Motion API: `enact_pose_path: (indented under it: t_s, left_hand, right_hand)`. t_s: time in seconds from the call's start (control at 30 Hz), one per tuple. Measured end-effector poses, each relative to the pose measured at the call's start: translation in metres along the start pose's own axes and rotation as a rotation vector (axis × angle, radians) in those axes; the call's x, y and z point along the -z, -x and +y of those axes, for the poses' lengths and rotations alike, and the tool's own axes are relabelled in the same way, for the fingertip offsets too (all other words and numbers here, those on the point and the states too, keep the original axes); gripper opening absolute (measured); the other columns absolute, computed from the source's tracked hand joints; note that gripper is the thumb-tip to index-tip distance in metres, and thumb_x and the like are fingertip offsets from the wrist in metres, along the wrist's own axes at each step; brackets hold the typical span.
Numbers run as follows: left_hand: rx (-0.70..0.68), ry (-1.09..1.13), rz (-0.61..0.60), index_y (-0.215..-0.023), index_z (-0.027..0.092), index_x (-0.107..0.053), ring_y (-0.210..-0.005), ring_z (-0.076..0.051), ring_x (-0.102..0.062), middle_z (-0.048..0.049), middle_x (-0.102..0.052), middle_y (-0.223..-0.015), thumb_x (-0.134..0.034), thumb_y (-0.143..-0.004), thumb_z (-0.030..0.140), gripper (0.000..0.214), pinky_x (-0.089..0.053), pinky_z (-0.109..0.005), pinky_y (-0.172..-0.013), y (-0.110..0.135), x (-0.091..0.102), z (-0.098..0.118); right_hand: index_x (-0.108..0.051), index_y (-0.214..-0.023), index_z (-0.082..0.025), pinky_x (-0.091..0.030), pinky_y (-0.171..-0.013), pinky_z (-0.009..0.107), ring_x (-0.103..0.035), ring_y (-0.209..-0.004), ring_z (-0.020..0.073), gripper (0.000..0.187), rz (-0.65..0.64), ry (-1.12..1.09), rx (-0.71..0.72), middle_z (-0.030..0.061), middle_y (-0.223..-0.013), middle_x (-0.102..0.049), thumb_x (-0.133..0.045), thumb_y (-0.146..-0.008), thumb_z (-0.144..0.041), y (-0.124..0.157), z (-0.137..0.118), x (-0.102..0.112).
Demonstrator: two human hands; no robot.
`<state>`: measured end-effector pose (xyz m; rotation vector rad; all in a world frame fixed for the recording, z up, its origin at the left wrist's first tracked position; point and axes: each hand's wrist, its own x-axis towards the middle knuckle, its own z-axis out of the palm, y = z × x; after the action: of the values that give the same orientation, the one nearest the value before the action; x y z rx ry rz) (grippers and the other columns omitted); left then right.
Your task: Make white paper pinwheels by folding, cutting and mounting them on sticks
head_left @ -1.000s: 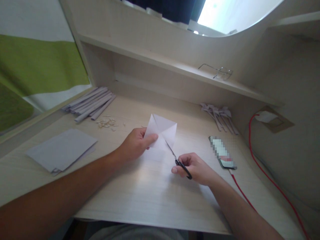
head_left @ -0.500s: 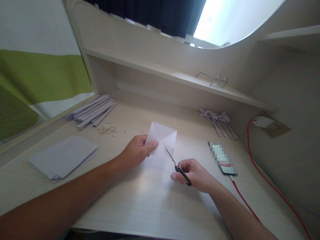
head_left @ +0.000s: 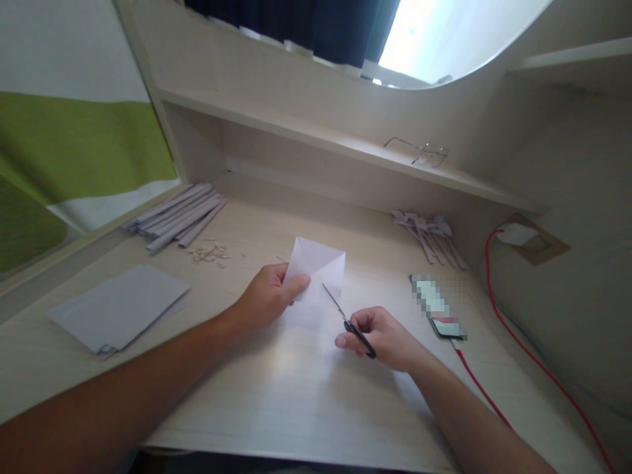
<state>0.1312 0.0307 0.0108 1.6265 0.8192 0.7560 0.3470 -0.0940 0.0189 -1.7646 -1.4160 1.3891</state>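
Note:
My left hand (head_left: pixel 269 293) pinches the left edge of a square sheet of white paper (head_left: pixel 320 263), thumb on top. Diagonal creases cross the sheet, which is held above the desk. In my right hand (head_left: pixel 378 339) are small scissors with black handles (head_left: pixel 363 341), thumb and fingers around the loops. Their blades point up and left and lie over the lower right part of the paper, the tip close to its middle. The blades look closed together, or nearly so. Whether a slit runs along them I cannot tell.
Rolled paper tubes (head_left: pixel 180 214) lie at the back left beside small loose scraps (head_left: pixel 210 252). White sheets (head_left: pixel 121 306) are stacked at left. Paper flowers on stems (head_left: pixel 429 234), a phone (head_left: pixel 438 306) and a red cable (head_left: pixel 518 359) are at right. Glasses (head_left: pixel 429 155) rest on the shelf.
The whole view has shifted slightly, everything sitting a little higher and further left. Both hands keep nearly the same hold on the paper and scissors.

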Motion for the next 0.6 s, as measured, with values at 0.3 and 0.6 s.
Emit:
enact_pose_path:
  t_s: [0.3,0.6]
  left_hand:
    - [0.022,0.011,0.006,-0.066,0.017,-0.056,-0.055,-0.013,-0.048,0.0021,-0.053,-0.058,-0.063,-0.080,0.050,0.037,-0.035,-0.025,-0.053,-0.0008,-0.0024,-0.0006]
    - [0.030,0.011,-0.050,-0.066,0.017,-0.056,-0.055,-0.012,-0.047,0.0026,-0.052,-0.059,-0.061,-0.082,0.049,0.036,-0.034,-0.024,-0.053,0.0006,-0.0028,-0.0003]
  right_hand:
    - [-0.055,-0.058,-0.017,-0.021,-0.048,0.027,-0.034,-0.049,0.0079,0.050,0.004,-0.017,0.015,-0.0047,-0.052,-0.047,-0.081,-0.075,-0.057,-0.0022,0.0049,-0.0008]
    - [-0.052,-0.058,-0.018,-0.021,-0.048,0.026,-0.034,-0.049,0.0080,0.050,0.022,-0.018,-0.001,-0.0056,-0.052,-0.045,-0.082,-0.074,-0.055,-0.0033,0.0075,-0.0027]
